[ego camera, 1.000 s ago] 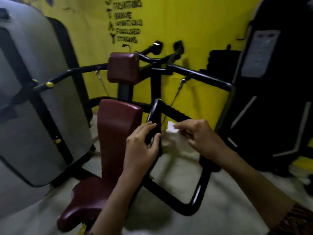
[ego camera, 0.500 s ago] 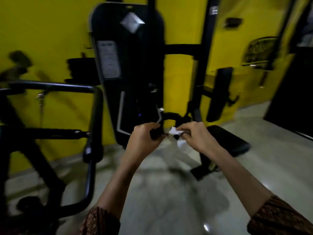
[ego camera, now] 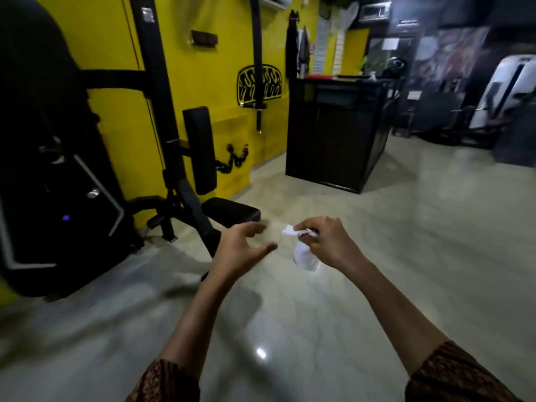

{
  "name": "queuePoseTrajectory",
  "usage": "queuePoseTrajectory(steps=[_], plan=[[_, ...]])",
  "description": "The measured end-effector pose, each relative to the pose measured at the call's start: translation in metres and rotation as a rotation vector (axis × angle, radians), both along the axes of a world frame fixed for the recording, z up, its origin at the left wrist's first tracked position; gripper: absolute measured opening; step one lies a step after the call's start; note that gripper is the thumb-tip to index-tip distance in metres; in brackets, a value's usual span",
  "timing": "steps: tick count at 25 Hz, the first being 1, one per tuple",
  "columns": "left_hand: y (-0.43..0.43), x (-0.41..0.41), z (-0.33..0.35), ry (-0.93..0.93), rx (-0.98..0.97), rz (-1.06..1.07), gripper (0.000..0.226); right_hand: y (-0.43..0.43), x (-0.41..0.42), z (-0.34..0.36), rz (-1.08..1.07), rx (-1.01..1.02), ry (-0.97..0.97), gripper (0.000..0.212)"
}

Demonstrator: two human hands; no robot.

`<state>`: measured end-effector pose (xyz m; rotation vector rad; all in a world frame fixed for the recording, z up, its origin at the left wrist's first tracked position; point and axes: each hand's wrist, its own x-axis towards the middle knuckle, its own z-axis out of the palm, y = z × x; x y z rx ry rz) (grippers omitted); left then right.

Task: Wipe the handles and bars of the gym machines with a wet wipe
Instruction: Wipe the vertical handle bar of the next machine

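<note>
**Wipe pinched, left hand free**

The right hand (ego camera: 327,242) pinches the crumpled wipe (ego camera: 304,258), partly hidden by its fingers. The left hand (ego camera: 240,248) is spread beside it, touching nothing. The dark machine (ego camera: 43,146) is cut off at the left.

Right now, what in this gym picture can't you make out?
Head view only:
1. The wipe: partly hidden by the right hand pinching it.
2. The black machine: cut off by the left edge.
3. The far machines: blurred, handles indistinct.
4. The wall notices: too small to read.
</note>
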<state>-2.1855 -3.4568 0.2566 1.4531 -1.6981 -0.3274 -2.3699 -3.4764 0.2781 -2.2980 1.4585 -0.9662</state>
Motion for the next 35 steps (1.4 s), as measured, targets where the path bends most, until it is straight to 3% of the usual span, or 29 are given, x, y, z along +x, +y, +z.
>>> queuePoseTrajectory(steps=[5,12,26,35], plan=[[0.001,-0.02,-0.003,-0.005,0.008,-0.004,0.046,-0.002,-0.015,-0.005,0.017,-0.019,-0.05,0.025],[-0.021,0.028,-0.012,0.02,0.051,0.124,0.043,-0.045,0.04,-0.023,0.164,0.045,-0.052,0.026],[-0.137,0.269,0.001,0.011,0.003,0.471,0.04,-0.214,0.297,-0.021,0.505,0.057,-0.09,0.023],[-0.192,0.37,-0.022,0.002,0.003,0.658,0.038,-0.293,0.422,-0.04,0.718,0.12,-0.134,0.023]])
